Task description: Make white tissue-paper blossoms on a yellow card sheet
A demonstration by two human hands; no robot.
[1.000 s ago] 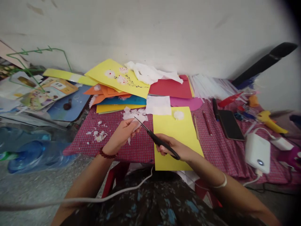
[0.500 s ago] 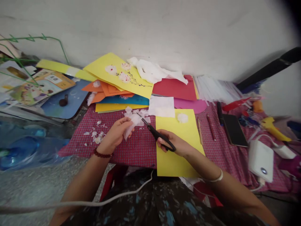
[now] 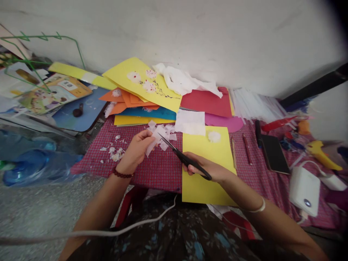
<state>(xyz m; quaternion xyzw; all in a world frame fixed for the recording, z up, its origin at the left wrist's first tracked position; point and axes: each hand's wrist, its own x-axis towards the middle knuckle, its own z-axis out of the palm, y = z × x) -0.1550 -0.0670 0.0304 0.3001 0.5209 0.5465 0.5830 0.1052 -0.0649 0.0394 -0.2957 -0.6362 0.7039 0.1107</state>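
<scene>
My left hand [image 3: 138,149] pinches a strip of white tissue paper [image 3: 151,145] above the checked cloth. The black-handled scissors [image 3: 187,159] are in my right hand [image 3: 204,167], their blades pointing up and left towards the tissue. Cut white tissue pieces [image 3: 168,132] lie just behind and below the blades. A square white tissue sheet [image 3: 190,122] rests partly over the top of a yellow sheet [image 3: 209,188], which lies beneath my right hand. On that sheet sits a round white tuft [image 3: 214,136].
Small white scraps [image 3: 116,154] lie left of my left hand. Behind are coloured papers, a yellow sheet with flowers [image 3: 144,85] and crumpled white tissue [image 3: 185,80]. To the right are a red pencil [image 3: 247,149], a black phone-like slab [image 3: 275,154] and a white power bank [image 3: 305,190].
The view has shifted slightly. The scissors have turned a little in my right hand, and their blades have drawn slightly apart from the strip. My left hand keeps hold of the tissue.
</scene>
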